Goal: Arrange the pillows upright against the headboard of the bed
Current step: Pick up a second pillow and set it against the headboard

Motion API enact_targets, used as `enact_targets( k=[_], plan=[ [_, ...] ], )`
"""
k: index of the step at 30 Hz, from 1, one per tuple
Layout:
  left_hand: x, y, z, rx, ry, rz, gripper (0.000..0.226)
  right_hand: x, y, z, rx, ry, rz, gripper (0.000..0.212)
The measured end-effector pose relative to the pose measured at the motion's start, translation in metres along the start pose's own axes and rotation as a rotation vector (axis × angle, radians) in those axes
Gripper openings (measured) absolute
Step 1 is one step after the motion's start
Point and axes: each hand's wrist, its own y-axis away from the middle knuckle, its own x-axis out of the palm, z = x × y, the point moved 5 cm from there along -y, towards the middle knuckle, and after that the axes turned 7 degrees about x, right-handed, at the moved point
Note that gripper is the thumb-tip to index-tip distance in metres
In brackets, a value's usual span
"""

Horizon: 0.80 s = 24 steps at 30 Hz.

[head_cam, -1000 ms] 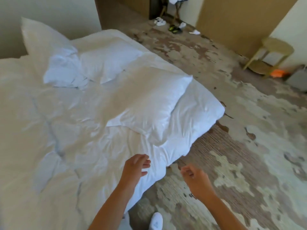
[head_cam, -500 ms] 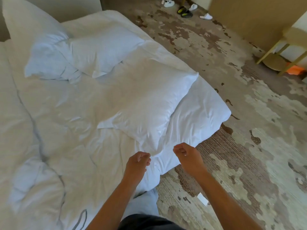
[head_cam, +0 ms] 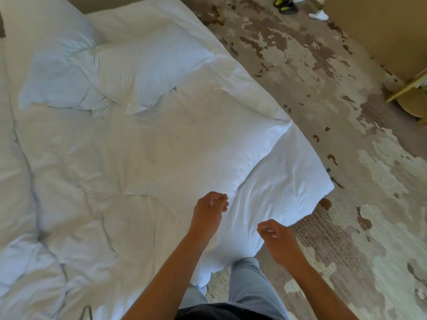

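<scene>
A white pillow (head_cam: 184, 144) lies flat near the bed's right edge, its near corner just beyond my left hand (head_cam: 209, 212). That hand hovers over the duvet (head_cam: 76, 204) with fingers loosely curled, holding nothing. My right hand (head_cam: 277, 241) is lower and to the right, past the bed's corner, also loosely curled and empty. Two more white pillows rest farther up the bed: one lying flat (head_cam: 147, 68), one propped at the far left (head_cam: 48, 56). The headboard is barely in view at the top left.
The duvet's corner (head_cam: 288, 181) hangs over the mattress edge. Patterned carpet (head_cam: 323, 88) spreads to the right. A yellow stool (head_cam: 411, 98) stands at the right edge, shoes (head_cam: 286, 6) lie at the top. My legs (head_cam: 249, 287) stand against the bed.
I have stepped closer to the bed and the view tilts further down. My left hand has advanced to the nearest pillow's corner; my right hand has dropped lower and to the right.
</scene>
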Motion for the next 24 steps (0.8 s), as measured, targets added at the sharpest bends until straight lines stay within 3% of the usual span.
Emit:
enact_targets(
  k=[6,11,19,24],
  plan=[
    [0.008,-0.052,-0.021,-0.058,0.017,-0.198,0.017,-0.028,-0.102,0.03,-0.105,0.187,0.148,0.015],
    [0.021,-0.097,-0.03,-0.152,0.032,-0.351,0.019,-0.041,-0.192,0.093,-0.234,0.341,0.258,0.021],
    [-0.005,-0.198,-0.048,-0.152,-0.117,-0.498,0.028,-0.02,-0.293,0.21,-0.395,0.496,0.309,0.024],
    [-0.041,-0.267,-0.038,-0.198,-0.215,-0.571,0.026,0.015,-0.342,0.268,-0.577,0.718,0.266,0.04]
  ],
)
